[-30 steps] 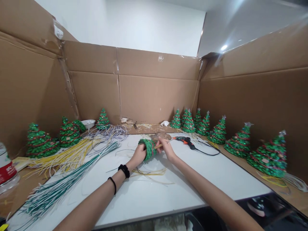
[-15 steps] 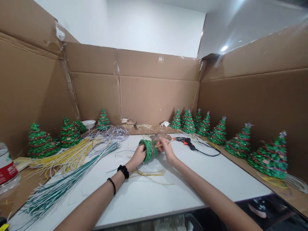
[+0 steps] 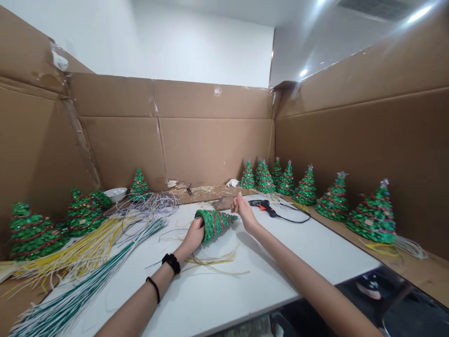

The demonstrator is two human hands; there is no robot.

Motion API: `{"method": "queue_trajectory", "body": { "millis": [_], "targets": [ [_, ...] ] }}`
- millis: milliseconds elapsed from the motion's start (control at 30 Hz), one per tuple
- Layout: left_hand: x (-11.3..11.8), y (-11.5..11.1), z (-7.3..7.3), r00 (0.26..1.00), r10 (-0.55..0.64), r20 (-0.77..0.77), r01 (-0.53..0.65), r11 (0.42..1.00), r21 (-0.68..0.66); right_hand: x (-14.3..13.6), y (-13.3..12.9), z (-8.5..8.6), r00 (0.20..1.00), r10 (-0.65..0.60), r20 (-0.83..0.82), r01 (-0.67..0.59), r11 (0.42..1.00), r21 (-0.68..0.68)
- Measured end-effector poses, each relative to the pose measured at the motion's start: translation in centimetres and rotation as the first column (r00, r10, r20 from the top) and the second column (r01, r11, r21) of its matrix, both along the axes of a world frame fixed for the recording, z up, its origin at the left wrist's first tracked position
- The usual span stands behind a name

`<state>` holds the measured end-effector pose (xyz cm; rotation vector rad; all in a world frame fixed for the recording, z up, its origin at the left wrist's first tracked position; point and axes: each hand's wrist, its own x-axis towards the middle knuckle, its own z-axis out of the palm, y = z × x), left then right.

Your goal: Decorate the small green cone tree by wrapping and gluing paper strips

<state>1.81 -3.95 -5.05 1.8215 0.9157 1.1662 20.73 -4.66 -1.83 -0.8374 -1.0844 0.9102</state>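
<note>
My left hand (image 3: 194,233) grips the base of a small green sequinned tree cone (image 3: 213,221) with red trim, held on its side above the white table (image 3: 217,290), tip pointing right. My right hand (image 3: 243,209) is closed just beyond the cone's tip, fingers pinched; whether a thin strand is in them I cannot tell. Two black bands circle my left wrist.
A black and orange glue gun (image 3: 263,206) lies behind my right hand. Finished trees (image 3: 373,213) line the right cardboard wall, more trees (image 3: 33,231) stand left. Bundles of yellow strips (image 3: 80,248) and green strips (image 3: 70,299) cover the left table. A white bowl (image 3: 115,193) sits at the back.
The view has shifted right and the bottle at far left has left the frame. The cone now lies flatter with its tip showing, and my right hand has lifted away to its right.
</note>
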Motion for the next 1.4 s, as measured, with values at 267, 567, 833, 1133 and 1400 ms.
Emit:
{"method": "queue_trajectory", "body": {
  "millis": [267,567,833,1133,1400],
  "targets": [
    [0.1,-0.1,0.3,0.999,-0.033,0.01,0.033,0.999,0.0,1.7,0.4,0.4,0.996,-0.061,-0.061,0.055,0.993,-0.105],
    [0.2,0.3,0.0,1.0,-0.029,0.001,0.029,1.0,-0.013,1.1,-1.5,1.9,0.995,-0.07,-0.077,0.078,0.991,0.113],
    [0.2,-0.4,0.6,0.999,-0.047,0.017,0.048,0.998,-0.034,0.5,-1.4,1.4,0.999,0.039,-0.012,-0.038,0.998,0.049],
    [0.0,0.2,0.1,0.999,-0.051,0.009,0.051,0.997,-0.058,-0.2,-1.4,1.0,0.999,0.043,0.012,-0.043,0.999,0.004],
    [0.0,0.2,0.3,0.998,-0.07,0.009,0.07,0.995,-0.064,0.0,-1.3,0.5,0.992,0.122,0.037,-0.123,0.992,0.01]
  ]
}}
